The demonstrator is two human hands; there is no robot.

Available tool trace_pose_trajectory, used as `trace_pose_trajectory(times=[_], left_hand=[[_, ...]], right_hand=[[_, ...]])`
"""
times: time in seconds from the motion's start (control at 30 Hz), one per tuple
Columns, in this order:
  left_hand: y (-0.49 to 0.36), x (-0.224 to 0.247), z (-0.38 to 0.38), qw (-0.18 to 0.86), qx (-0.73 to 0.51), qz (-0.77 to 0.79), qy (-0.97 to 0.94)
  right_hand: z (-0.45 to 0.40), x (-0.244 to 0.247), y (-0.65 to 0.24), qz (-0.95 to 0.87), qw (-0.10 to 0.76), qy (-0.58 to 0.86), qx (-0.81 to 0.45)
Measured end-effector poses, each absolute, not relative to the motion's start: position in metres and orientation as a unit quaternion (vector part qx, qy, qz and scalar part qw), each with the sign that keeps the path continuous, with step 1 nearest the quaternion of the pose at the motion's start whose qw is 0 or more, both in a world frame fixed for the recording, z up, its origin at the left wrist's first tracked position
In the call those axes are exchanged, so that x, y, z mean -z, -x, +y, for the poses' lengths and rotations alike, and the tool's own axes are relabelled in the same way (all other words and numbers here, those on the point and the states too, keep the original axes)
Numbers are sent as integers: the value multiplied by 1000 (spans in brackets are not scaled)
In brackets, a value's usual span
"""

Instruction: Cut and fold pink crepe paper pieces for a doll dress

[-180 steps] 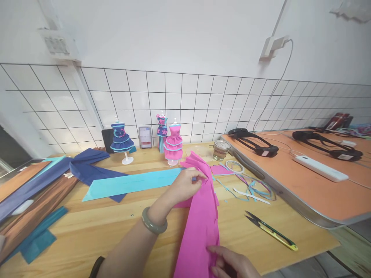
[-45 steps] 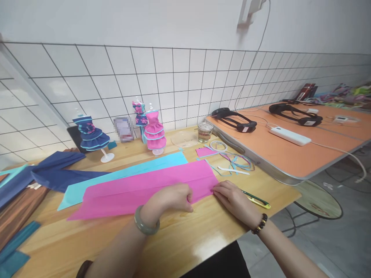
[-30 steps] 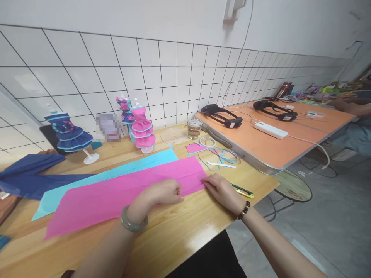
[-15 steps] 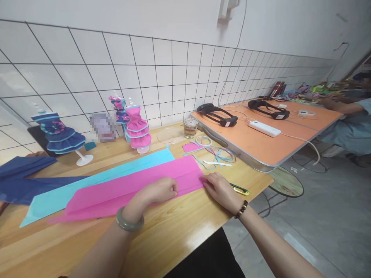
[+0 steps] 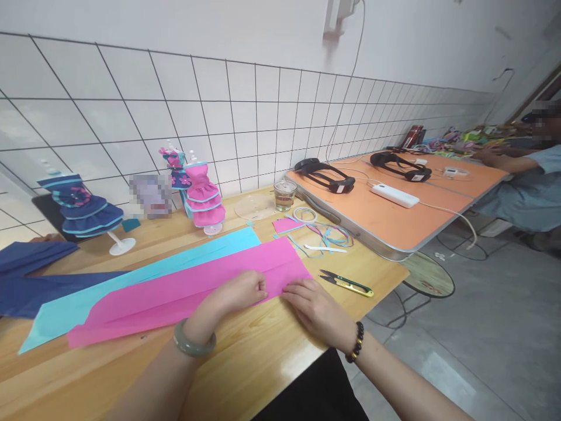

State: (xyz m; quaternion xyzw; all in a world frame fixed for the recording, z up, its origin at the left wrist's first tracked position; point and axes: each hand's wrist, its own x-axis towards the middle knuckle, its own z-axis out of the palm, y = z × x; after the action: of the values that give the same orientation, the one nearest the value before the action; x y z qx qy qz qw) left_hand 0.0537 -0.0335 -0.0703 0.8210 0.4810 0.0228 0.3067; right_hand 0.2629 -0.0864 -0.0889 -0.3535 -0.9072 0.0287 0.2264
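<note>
A long strip of pink fabric (image 5: 188,280) lies on the wooden table, creased along its length and partly covering a light-blue strip (image 5: 144,278). My left hand (image 5: 241,290), with a green bangle at the wrist, rests on the pink strip near its right part. Its fingers are curled closed, and what they may hold is hidden. My right hand (image 5: 318,310), wearing a beaded bracelet, touches the strip's near right corner with fingers stretched out flat. Thread snips (image 5: 347,283) with black and yellow handles lie just beyond my right hand.
Small dressed mannequins (image 5: 204,193) stand along the tiled wall. Dark-blue fabric (image 5: 52,286) lies at left. Behind are a glass (image 5: 284,196), a tape roll (image 5: 305,215) and tangled ribbons (image 5: 331,235). An orange table (image 5: 377,222) bears headsets (image 5: 328,177); a person sits far right.
My right hand has moved left and nearer along the pink strip's edge, uncovering the snips. My left hand stays closed on the fabric. The view has shifted slightly.
</note>
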Motion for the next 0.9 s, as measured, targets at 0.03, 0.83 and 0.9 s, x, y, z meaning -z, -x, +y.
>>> trace_pose_trajectory(times=[0.03,0.83,0.9], left_hand=[[-54,72,-33,305,-24,482,-821],[14,81,11,80,-36,617,-782],[13,80,11,91,-34,610,-787]], right_hand=[[-87,91,-262,-909,221,353,-26],[-89,108,-265,-888,279,364,-44],[-89,109,-265,-887,281,363,-47]])
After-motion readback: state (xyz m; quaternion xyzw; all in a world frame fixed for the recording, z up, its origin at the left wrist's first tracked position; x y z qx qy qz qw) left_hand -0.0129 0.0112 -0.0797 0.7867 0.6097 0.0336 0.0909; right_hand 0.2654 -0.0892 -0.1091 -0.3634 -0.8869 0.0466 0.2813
